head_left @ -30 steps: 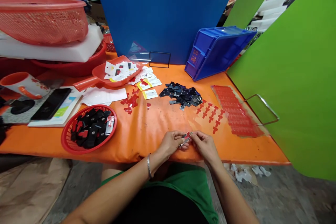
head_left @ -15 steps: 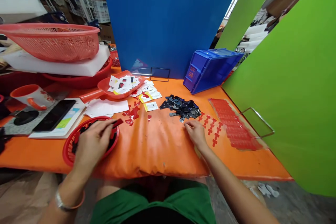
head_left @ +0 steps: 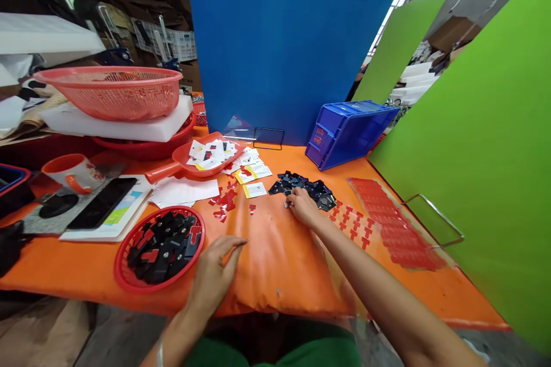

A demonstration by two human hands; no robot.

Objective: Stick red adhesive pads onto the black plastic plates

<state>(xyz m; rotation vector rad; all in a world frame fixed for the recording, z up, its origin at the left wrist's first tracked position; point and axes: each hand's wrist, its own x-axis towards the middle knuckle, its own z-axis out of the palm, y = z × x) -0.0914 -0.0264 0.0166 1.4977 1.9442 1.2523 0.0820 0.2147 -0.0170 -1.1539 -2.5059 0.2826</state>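
Observation:
My right hand (head_left: 305, 207) is at the near edge of a pile of small flat black pieces (head_left: 325, 195). Its fingers are closed on one dark piece with a pale glint, partly hidden by the fingertips. My left hand (head_left: 213, 275) hovers over the table just right of a round red basket (head_left: 119, 266). Thumb and forefinger are pinched together; whether anything small is between them cannot be made out. Inside the basket lie many black pieces (head_left: 166, 255), several with red T-shaped film on them. Loose red film pieces (head_left: 224, 200) lie beyond my left hand.
Red T-shaped stickers (head_left: 355, 223) stand in rows right of the pile, beside a red sticker sheet (head_left: 398, 229). A red scoop (head_left: 178, 155) holds white cards. A phone (head_left: 103, 203), mug (head_left: 71, 172) and blue bin (head_left: 331, 137) stand around. Blue (head_left: 279, 40) and green panels (head_left: 482, 143) enclose the table.
My left hand has moved right, away from the basket, and the red-and-black piece is no longer seen in its fingers. My right hand has shifted to the pile's near left edge. The view has tilted up.

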